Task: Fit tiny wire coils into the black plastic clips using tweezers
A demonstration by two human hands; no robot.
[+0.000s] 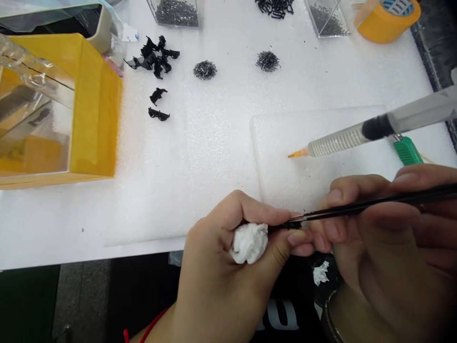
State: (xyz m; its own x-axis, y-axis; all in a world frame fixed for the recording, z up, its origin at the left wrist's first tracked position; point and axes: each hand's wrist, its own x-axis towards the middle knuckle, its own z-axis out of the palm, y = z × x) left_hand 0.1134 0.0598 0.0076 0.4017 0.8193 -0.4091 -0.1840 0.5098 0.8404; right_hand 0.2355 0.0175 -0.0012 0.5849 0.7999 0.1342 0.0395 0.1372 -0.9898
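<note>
My left hand (232, 267) pinches a small black plastic part (293, 225) between thumb and forefinger. Tucked into the same hand is a crumpled white tissue (250, 243). My right hand (392, 238) is closed around black tweezers (371, 204), whose tips reach the black part at my left fingertips. Fingers of the two hands meet close by. Whether the tips grip anything cannot be made out. Just beyond my hands a syringe (339, 140) with an orange tip lies above a white foam pad (278, 128).
At the left stands a yellow box (96, 105). Loose black plastic parts (155, 57) lie beside it. Small metal pieces form two piles, a left pile (204, 70) and a right pile (268, 61). Clear containers (176, 13), orange tape (389, 21) and a green-handled tool (408, 151) are farther off.
</note>
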